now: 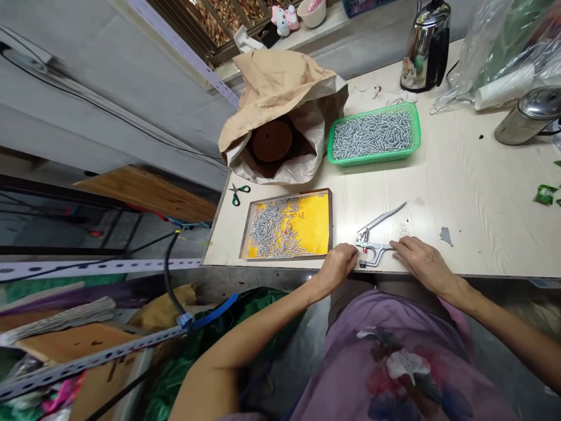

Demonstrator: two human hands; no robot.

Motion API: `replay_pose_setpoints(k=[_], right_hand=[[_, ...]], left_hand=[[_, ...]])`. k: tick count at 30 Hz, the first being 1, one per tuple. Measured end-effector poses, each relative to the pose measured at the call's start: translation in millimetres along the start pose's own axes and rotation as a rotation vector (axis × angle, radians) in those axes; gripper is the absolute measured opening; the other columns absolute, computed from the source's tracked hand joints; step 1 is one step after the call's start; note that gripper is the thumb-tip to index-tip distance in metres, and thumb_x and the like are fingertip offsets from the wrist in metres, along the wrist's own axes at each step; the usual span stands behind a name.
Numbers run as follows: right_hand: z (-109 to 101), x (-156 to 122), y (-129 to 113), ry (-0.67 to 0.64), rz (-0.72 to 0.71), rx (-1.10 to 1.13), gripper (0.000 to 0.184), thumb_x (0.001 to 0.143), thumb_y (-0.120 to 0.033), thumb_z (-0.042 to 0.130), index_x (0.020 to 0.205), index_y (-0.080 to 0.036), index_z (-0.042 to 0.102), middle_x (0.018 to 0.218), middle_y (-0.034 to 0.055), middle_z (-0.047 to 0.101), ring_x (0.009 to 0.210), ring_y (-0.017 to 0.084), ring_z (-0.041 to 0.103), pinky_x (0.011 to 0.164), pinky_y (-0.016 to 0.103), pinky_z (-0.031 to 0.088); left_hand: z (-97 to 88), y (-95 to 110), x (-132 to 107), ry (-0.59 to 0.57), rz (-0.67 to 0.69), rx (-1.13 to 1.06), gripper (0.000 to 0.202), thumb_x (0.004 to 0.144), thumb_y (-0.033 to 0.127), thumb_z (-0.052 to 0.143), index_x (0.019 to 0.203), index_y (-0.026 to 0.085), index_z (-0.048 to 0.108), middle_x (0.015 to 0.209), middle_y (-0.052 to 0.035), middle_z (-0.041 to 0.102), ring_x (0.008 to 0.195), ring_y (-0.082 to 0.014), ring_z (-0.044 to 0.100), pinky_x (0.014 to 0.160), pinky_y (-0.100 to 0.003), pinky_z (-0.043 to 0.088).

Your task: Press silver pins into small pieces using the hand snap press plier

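A metal hand press tool lies near the front edge of the pale table, its long handle raised open. My left hand is pinched closed at the tool's head; what it pinches is too small to see. My right hand rests with fingers pressed on the tool's lower handle. A wooden tray with a yellow floor holding a heap of small metal screws sits just left of my left hand. A green basket full of screws stands farther back.
An open brown paper sack stands behind the tray. Green-handled scissors lie at the table's left edge. A steel kettle, a metal pot and plastic bags fill the back right. Perforated metal shelving is at the lower left.
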State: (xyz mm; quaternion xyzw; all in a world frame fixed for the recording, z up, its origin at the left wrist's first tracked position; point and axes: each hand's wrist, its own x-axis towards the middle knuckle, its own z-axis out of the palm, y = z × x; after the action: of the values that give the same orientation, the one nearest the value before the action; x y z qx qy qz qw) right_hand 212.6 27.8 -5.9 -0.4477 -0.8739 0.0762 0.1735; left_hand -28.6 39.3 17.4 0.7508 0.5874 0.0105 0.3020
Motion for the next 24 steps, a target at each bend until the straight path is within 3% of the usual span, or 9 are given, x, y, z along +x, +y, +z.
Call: replay_pose_setpoints(k=[4,7,16,24], right_hand=[[1,0,-3,0.012,-0.002,-0.029,0.020,0.094,-0.015,0.051,0.110,-0.014,0.063,0.091,0.0079,0.065,0.082,0.020,0.059,0.067,0.029,0.046],[-1,1,-4,-0.009,0.003,-0.051,0.022,0.093,-0.011,0.049,0.109,-0.014,0.064,0.090,0.0078,0.065,0.081,0.020,0.058,0.066,0.030,0.045],[0,2,-3,-0.047,0.019,-0.049,0.029,0.087,0.000,0.048,0.106,-0.015,0.063,0.090,0.0076,0.064,0.081,0.019,0.056,0.065,0.028,0.042],[-3,4,-5,-0.110,0.043,-0.052,0.030,0.086,0.001,0.045,0.100,-0.018,0.062,0.089,0.0068,0.063,0.080,0.019,0.055,0.064,0.029,0.041]], left_hand=[[3.8,5,7,-0.008,-0.391,-0.638,0.014,0.080,0.024,0.066,0.071,0.013,0.063,0.049,0.0061,0.050,0.042,-0.0060,0.041,0.044,-0.018,0.031],[1.9,12,9,-0.061,-0.516,-0.825,0.019,0.072,0.027,0.073,0.066,0.012,0.063,0.042,0.0087,0.043,0.037,-0.0029,0.031,0.040,-0.017,0.022],[1.9,15,12,-0.140,-0.639,-0.855,0.016,0.073,0.023,0.071,0.066,0.012,0.062,0.041,0.0085,0.045,0.033,-0.0027,0.033,0.036,-0.016,0.021],[-1.5,9,16,-0.263,-0.597,-0.748,0.020,0.078,0.022,0.068,0.063,0.013,0.059,0.043,0.0085,0.048,0.033,-0.0017,0.037,0.035,-0.014,0.025]])
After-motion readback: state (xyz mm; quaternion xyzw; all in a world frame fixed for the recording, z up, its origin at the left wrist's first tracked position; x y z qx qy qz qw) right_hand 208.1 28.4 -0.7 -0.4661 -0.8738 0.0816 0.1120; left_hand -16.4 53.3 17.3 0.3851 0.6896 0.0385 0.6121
